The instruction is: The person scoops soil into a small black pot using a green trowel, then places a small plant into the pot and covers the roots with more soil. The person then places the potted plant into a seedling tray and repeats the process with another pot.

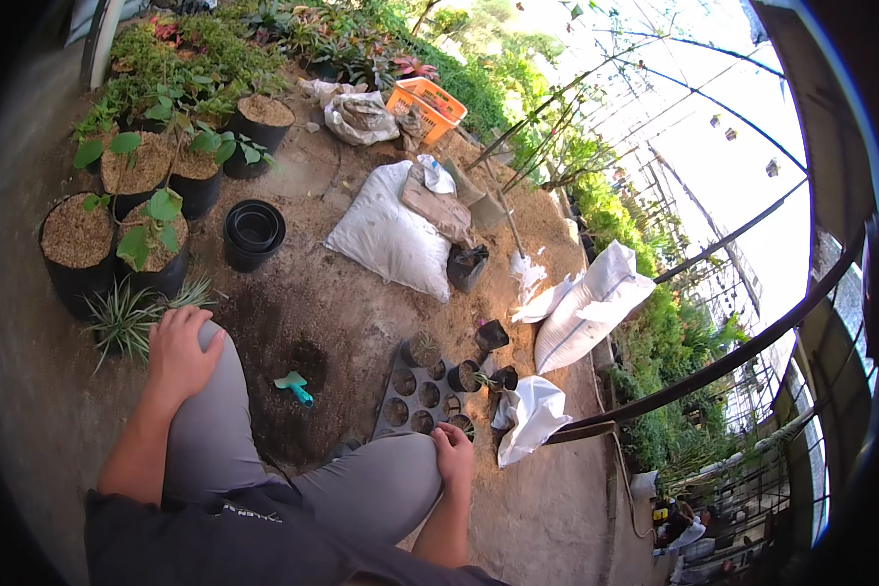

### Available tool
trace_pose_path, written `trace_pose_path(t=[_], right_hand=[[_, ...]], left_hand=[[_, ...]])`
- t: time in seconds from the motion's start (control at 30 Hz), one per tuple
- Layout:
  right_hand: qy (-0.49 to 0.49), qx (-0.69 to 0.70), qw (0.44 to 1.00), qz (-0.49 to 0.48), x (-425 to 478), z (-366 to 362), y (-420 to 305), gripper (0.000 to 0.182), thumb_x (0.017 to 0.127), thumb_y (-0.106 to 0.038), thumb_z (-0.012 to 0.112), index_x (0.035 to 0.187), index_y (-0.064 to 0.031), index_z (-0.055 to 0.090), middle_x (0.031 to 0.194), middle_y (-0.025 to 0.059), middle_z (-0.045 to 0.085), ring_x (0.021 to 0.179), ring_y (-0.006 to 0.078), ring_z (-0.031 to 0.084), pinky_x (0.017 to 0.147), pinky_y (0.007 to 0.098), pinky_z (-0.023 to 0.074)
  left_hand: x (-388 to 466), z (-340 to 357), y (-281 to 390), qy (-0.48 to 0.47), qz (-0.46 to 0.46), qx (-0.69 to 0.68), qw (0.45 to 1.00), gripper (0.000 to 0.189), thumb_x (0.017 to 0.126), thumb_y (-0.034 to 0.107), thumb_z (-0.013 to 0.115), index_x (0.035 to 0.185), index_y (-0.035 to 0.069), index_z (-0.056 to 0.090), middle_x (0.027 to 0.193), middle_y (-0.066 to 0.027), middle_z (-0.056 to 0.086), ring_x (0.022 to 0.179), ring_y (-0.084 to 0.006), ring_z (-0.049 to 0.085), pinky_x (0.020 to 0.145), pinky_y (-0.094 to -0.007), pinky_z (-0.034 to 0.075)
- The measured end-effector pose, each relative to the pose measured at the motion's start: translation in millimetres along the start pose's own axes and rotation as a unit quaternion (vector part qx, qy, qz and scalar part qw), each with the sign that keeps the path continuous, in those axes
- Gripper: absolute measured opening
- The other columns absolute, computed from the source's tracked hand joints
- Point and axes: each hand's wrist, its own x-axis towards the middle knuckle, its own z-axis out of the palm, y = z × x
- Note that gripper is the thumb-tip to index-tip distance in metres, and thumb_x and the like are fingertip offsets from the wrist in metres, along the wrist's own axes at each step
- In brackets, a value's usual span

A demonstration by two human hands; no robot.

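Note:
My left hand (182, 351) rests on my left knee with its thumb apart from the fingers. A spider plant (122, 316) with striped leaves stands just beyond it. My right hand (455, 453) lies on my right knee, its fingers loosely bent and nothing visible in them. Close to that knee is a grey plastic cell tray (413, 400) with round holes, partly hidden by my leg. Small potted plants stand in and beside it, including a black pot (463, 376). Between my knees and the tray, a teal hand trowel (293, 386) lies on dark, soil-stained ground.
Nested black pots (234, 253) stand ahead, near large planted pots (80, 234) on the left. A full white sack (384, 227) lies farther forward. Another sack (579, 315) leans at right, near a crumpled white bag (535, 421). An orange crate (439, 121) stands behind.

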Motion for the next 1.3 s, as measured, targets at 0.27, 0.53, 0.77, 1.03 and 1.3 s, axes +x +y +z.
trace_pose_path(t=[0.27,0.53,0.77,1.03,1.3], right_hand=[[0.015,0.0,1.0,0.004,-7,-1,-6,0.027,0.086,-0.015,0.057,0.105,0.0042,0.06,0.089,0.0113,0.066,0.079,0.0157,0.061,0.074,0.026,0.0468],[0.162,-0.011,0.984,-0.069,-52,5,-12,0.02,0.087,-0.008,0.048,0.094,0.0046,0.062,0.091,0.0119,0.065,0.087,0.0188,0.06,0.081,0.0298,0.0458],[0.214,-0.079,0.968,-0.103,-99,21,-13,0.036,0.088,-0.015,0.044,0.115,0.0073,0.052,0.12,0.0228,0.053,0.113,0.0347,0.05,0.098,0.0409,0.0368],[0.362,-0.103,0.908,-0.186,-119,54,3,0.052,0.079,-0.02,0.049,0.123,0.006,0.044,0.131,0.0238,0.042,0.122,0.0366,0.04,0.102,0.0455,0.0302],[0.255,-0.174,0.937,-0.164,-119,27,6,0.056,0.084,-0.036,0.054,0.122,0.0048,0.047,0.13,0.0259,0.041,0.12,0.0385,0.041,0.101,0.0464,0.0321]], left_hand=[[5,-1,1,-0.027,0.006,0.001,1.0,0.034,0.081,0.029,0.059,0.106,0.006,0.06,0.111,-0.0089,0.056,0.109,-0.028,0.049,0.091,-0.0429,0.035],[25,0,-11,-0.083,0.005,-0.069,0.994,0.036,0.082,0.032,0.06,0.105,0.005,0.061,0.104,-0.0116,0.063,0.101,-0.0294,0.056,0.087,-0.0389,0.042],[63,7,-22,-0.223,-0.097,-0.213,0.946,0.037,0.086,0.03,0.058,0.108,0.0,0.06,0.095,-0.0142,0.064,0.089,-0.0236,0.061,0.079,-0.0338,0.047],[115,57,-36,-0.271,-0.037,-0.149,0.95,0.032,0.085,0.027,0.058,0.104,0.001,0.061,0.086,-0.011,0.066,0.079,-0.023,0.062,0.073,-0.0342,0.048],[214,169,-61,-0.196,0.067,0.026,0.978,0.023,0.084,0.022,0.057,0.1,0.006,0.062,0.098,-0.0111,0.062,0.091,-0.0294,0.06,0.078,-0.0404,0.048]])
